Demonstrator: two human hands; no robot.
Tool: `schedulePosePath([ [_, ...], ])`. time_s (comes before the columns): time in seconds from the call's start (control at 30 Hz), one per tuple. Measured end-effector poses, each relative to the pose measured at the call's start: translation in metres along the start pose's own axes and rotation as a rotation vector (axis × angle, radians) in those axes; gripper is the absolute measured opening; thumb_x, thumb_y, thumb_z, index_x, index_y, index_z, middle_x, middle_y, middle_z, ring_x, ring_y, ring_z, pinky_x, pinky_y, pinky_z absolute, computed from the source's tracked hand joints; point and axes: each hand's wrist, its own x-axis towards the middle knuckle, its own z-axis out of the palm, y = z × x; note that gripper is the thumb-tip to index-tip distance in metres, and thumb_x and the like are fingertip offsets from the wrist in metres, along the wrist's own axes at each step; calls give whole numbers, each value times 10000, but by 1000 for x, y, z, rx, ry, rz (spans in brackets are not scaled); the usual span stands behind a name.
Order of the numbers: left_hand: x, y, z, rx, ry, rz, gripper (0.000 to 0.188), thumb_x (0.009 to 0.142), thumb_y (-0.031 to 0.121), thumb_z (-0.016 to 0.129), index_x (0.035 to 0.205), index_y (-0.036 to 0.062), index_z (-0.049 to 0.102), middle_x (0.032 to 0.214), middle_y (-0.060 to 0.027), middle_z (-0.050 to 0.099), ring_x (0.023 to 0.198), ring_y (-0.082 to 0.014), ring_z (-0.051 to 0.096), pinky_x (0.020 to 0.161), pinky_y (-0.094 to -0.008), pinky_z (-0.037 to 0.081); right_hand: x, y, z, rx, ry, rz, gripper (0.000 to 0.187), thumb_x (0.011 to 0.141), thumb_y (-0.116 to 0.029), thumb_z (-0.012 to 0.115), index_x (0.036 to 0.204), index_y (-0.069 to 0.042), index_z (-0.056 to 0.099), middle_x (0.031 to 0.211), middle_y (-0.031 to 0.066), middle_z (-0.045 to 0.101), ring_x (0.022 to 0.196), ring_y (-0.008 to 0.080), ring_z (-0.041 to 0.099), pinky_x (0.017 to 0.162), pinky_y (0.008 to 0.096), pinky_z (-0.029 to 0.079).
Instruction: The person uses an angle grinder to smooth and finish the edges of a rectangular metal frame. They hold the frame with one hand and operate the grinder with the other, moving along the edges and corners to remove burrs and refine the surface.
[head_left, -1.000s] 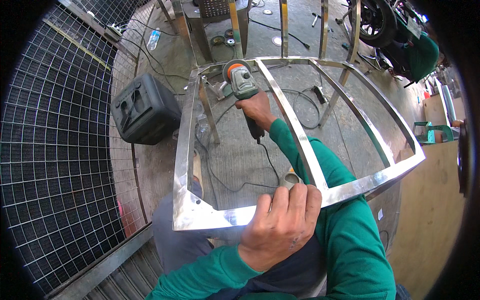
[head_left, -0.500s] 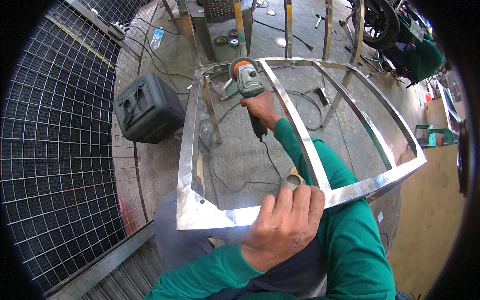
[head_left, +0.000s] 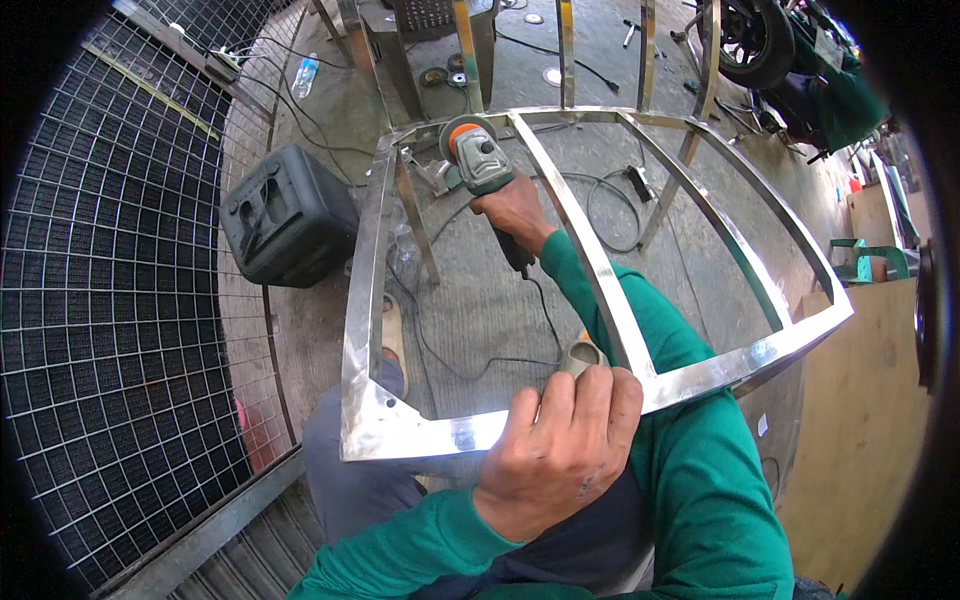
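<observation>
A shiny metal frame with curved slats [head_left: 590, 245] stands tilted over my lap. My left hand [head_left: 560, 450] has its fingers wrapped over the frame's near rail, left of the middle slat's lower end. Below the slats reaches my right arm, and my right hand [head_left: 515, 212] is closed round a grey angle grinder [head_left: 484, 165]. Its disc, with an orange centre, is up at the frame's far rail [head_left: 425, 130], near the far left corner. Whether the disc touches the metal I cannot tell. The grinder's black handle end points toward me, with its cord trailing down.
A black plastic canister [head_left: 287, 218] stands left of the frame, beside a wire mesh panel [head_left: 120, 290]. Cables and several grinding discs [head_left: 433, 77] lie on the concrete floor. At the far right, a person in a green sleeve [head_left: 848, 105] is by a motorcycle wheel [head_left: 757, 45].
The grinder's head has swung slightly left along the far rail, with my right hand on it. My view has shifted a little. My left hand keeps its hold on the near rail.
</observation>
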Motion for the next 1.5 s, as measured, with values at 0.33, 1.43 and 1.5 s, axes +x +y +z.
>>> schedulePosePath([
  [0.33, 1, -1, 1, 17, 16, 12, 191, 804, 224, 696, 945, 114, 628, 751, 5, 457, 645, -148, 506, 569, -336, 351, 1, 15, 16, -20, 28, 58, 371, 657, -162, 851, 959, 9, 721, 852, 85, 716, 765, 206, 664, 728, 347, 539],
  [1.43, 0, -6, 2, 60, 65, 39, 100, 948, 220, 646, 940, 120, 634, 754, 28, 440, 646, -102, 470, 560, -305, 304, 6, 14, 26, 190, 109, 137, 276, 670, -88, 851, 887, 6, 709, 850, 61, 698, 759, 178, 644, 706, 353, 518],
  [1.5, 0, -6, 2, 57, 66, 36, 96, 947, 216, 646, 941, 120, 633, 753, 29, 439, 646, -101, 469, 559, -302, 304, 6, 14, 25, 239, 104, 143, 265, 673, -87, 849, 878, 3, 708, 845, 55, 693, 750, 175, 637, 696, 357, 515],
])
